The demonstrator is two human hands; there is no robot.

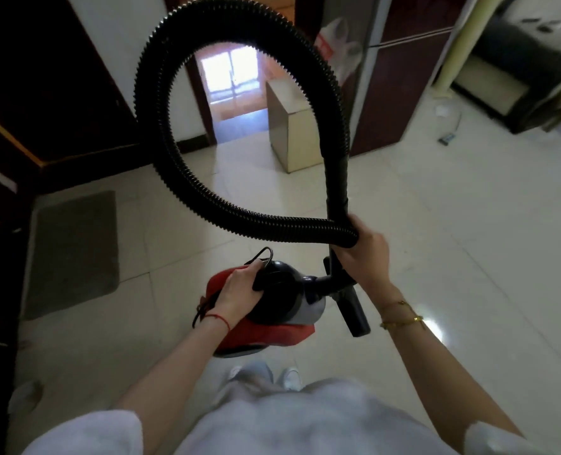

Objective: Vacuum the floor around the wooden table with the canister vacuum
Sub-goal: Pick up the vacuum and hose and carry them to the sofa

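I carry a red and black canister vacuum [282,320] above the pale tiled floor [453,251], in front of my legs. My left hand [239,290] grips the black handle on top of the canister. My right hand [364,247] holds the black ribbed hose [161,60] together with the rigid tube, bunched in one fist. The hose rises in a big loop in front of me. A black floor nozzle [357,313] hangs below my right hand, beside the canister. No wooden table is in view.
A grey mat [72,254] lies on the floor at left by dark wooden doors. A beige box [292,126] stands ahead near an open doorway [229,83]. A dark cabinet [397,77] and a sofa [518,77] are at the right, with small items on the floor.
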